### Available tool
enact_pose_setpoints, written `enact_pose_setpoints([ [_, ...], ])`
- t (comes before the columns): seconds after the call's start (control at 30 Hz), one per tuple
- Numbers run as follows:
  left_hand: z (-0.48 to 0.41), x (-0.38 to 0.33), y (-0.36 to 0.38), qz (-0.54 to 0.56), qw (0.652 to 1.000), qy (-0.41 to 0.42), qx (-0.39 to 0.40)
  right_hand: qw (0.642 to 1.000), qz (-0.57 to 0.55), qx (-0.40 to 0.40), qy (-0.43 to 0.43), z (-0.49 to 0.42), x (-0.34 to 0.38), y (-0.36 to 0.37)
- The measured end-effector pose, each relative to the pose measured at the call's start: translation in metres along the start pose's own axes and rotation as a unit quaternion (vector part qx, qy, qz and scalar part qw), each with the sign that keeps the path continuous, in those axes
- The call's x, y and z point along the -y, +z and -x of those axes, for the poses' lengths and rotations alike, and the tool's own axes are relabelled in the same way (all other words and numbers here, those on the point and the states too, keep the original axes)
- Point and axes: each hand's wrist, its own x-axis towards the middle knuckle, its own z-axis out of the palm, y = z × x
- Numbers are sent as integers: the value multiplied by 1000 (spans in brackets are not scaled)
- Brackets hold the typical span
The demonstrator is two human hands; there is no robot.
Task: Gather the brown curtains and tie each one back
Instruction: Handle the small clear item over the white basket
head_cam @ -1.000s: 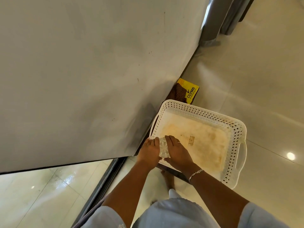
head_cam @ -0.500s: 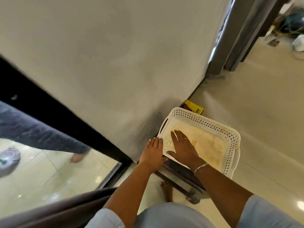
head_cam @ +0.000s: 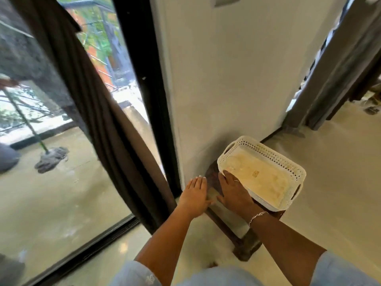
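At left, before the glass door (head_cam: 51, 193): brown curtain (head_cam: 97, 112), bunched in long folds, long axis slanting from upper left down to lower centre. Left hand (head_cam: 194, 196) flat, fingers straight and together, empty, just right of the curtain's lower end. Right hand (head_cam: 233, 191) likewise flat and empty over the wooden stool (head_cam: 245, 245), beside the white basket (head_cam: 261, 150); contact unclear.

Brown curtain (head_cam: 99, 112) runs out of frame at glass door (head_cam: 61, 203)
Its top is cut by the upper edge, its lower end partly behind the left forearm (head_cam: 165, 234). The low wooden counter (head_cam: 245, 246) is largely covered by the white basket (head_cam: 268, 153) and the right hand (head_cam: 233, 193). The basket's label (head_cam: 255, 173) is too small to read. Outside, a figure (head_cam: 7, 159) with a mop (head_cam: 51, 159) is blurred and cropped at the left edge.
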Motion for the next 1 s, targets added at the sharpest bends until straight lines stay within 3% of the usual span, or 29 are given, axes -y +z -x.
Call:
enact_pose_setpoints([
  [0.23,77,12,9,36,997,-52,-53,997,-27,24,-63,24,47,8],
  [0.47,175,19,30,61,976,-198,-73,984,-48,27,-171,65,101,20],
  [0.7,312,38,54,87,924,-366,-77,950,-25,43,-307,106,188,36],
  [1.0,481,84,84,126,833,-525,-121,888,-4,66,-454,177,360,60],
])
